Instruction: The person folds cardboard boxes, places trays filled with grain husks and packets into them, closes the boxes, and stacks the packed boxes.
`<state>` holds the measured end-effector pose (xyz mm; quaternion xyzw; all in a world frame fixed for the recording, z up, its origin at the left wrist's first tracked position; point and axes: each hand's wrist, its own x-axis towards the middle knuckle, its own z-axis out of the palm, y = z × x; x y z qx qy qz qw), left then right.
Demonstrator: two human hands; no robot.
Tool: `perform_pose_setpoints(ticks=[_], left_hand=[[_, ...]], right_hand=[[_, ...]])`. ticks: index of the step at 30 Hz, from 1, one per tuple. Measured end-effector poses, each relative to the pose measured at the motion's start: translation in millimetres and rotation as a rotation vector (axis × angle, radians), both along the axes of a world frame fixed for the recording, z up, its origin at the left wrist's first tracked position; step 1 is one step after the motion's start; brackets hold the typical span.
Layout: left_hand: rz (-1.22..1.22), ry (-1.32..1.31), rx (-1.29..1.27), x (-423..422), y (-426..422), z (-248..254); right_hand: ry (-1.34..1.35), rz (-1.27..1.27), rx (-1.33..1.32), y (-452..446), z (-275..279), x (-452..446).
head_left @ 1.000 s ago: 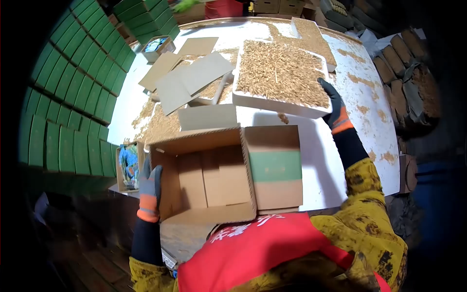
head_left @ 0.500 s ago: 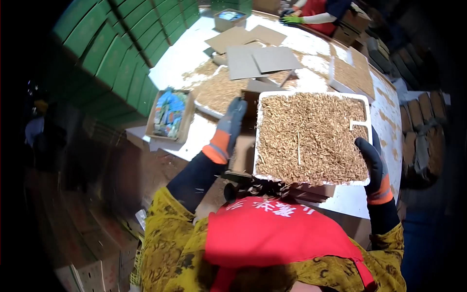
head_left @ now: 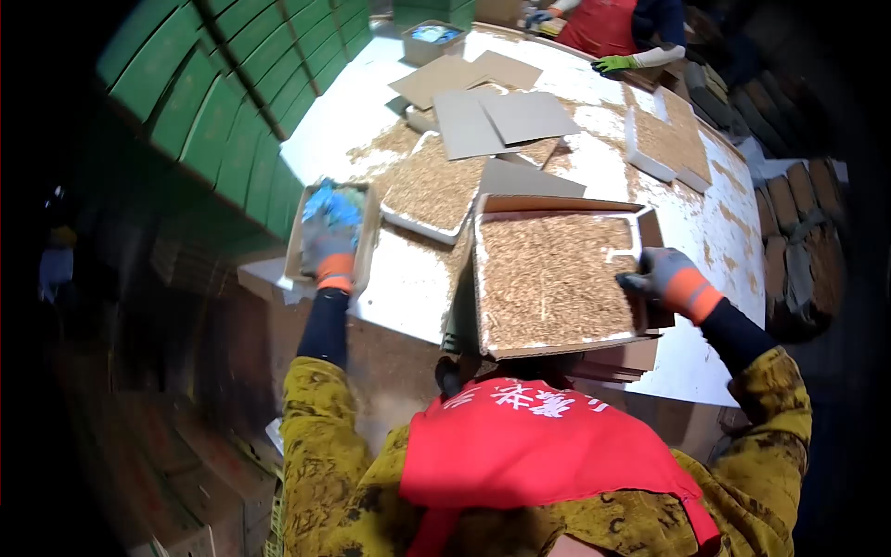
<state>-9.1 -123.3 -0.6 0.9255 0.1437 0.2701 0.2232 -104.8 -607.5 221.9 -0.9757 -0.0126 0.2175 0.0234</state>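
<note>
My left hand (head_left: 329,252) reaches into a small cardboard box (head_left: 368,243) of blue packets (head_left: 336,205); its fingertips blur against the packets, so any grip is hidden. On the right, my right hand (head_left: 652,278) has its fingers at the right edge of a white tray (head_left: 557,278) full of brown husk-like pieces. That tray lies inside an open cardboard box (head_left: 566,202) in front of my red apron. Thumb and fingers of my right hand close around the tray's edge near a white T-shaped mark.
Green boxes (head_left: 206,121) are stacked at the left. Grey cardboard sheets (head_left: 529,117) and another husk tray (head_left: 434,186) lie on the white table (head_left: 408,290). More trays (head_left: 664,139) stand at the back right. Across the table is a person in a red apron (head_left: 599,26).
The husk tray has gone down into the cardboard box. My left hand has left that box's side and moved left into the packet box. My right hand now reaches over the box's right side.
</note>
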Motion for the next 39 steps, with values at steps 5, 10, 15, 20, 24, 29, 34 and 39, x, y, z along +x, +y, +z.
perform_pose_setpoints(ticks=[5, 10, 15, 20, 24, 29, 34, 39], left_hand=[[0.098, 0.541, 0.244, 3, 49, -30], [-0.005, 0.401, 0.377, 0, 72, -64], [0.146, 0.427, 0.163, -10, 50, -10], [0.203, 0.321, -0.077, -23, 50, 10], [0.33, 0.381, -0.002, -21, 38, 37], [0.207, 0.23, -0.12, -26, 49, 18], [0.104, -0.205, -0.649, -40, -13, 88], [-0.69, -0.489, -0.217, -91, -160, 198]], right_hand=[[0.035, 0.352, -0.177, 30, 1, 12], [-0.162, 0.045, 0.668, 10, 25, 111], [-0.286, 0.424, 0.414, -42, -119, 265], [0.17, 0.442, 0.376, -42, -247, 300], [-0.007, 0.322, 0.651, -58, -205, 268], [0.017, 0.167, 0.658, -102, -120, 227], [-0.212, 0.044, 0.845, -135, -106, 184], [-0.454, 0.062, 0.825, -123, -53, 130]])
